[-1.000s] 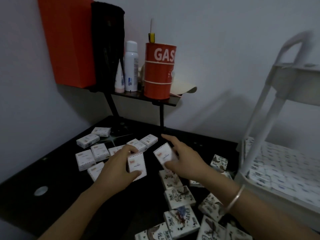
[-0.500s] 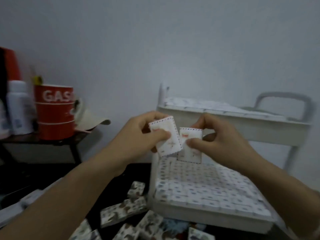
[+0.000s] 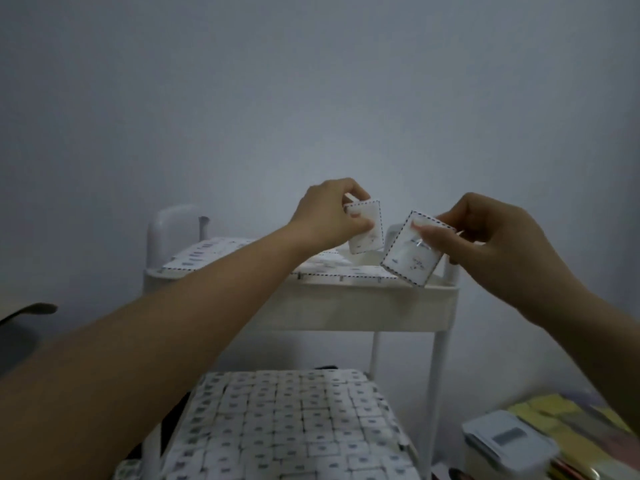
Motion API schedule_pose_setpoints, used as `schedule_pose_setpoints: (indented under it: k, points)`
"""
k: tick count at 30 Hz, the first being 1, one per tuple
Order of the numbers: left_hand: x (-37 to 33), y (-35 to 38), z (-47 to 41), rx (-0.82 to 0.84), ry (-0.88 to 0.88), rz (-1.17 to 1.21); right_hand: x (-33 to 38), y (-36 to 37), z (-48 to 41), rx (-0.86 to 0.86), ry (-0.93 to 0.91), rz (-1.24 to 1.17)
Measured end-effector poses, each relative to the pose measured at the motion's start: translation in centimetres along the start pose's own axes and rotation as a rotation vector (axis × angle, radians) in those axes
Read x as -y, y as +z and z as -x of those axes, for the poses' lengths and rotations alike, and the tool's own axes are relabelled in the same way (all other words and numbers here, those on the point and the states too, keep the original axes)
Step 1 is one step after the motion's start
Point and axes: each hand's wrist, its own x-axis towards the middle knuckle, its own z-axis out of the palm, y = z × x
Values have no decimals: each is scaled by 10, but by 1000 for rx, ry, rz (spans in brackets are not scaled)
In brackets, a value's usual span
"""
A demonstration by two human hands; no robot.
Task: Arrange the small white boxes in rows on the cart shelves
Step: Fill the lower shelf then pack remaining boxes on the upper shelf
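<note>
1. Cart [image 3: 346, 306], centre: the top shelf carries boxes at left and front; room likely remains at right rear.
2. Shelved boxes [image 3: 284, 427], lower centre: tight rows, tier apparently full.
3. Left hand [image 3: 325, 216]: fingers [image 3: 360, 223] pinch a white box [image 3: 369, 233] upright above the top shelf, seemingly for placing.
4. Right hand [image 3: 485, 244]: fingers pinch a second box [image 3: 412, 258], tilted, just beside the first.

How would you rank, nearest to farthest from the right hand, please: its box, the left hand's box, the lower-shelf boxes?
1. Tilted box, held by the right hand.
2. Second box in left hand, just leftward.
3. Lower-shelf boxes, far below.
</note>
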Motion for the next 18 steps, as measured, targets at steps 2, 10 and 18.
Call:
schedule_pose_setpoints:
  k: [2,10,18]
  points:
    - [6,14,-13,51,0,-65,-7,-1,-9,-53,13,16]
    - [25,32,-33,308,-47,-124,-28,17,-37,-175,53,82]
    - [32,26,-26,534,-102,-293,-38,54,-67,-99,-121,477]
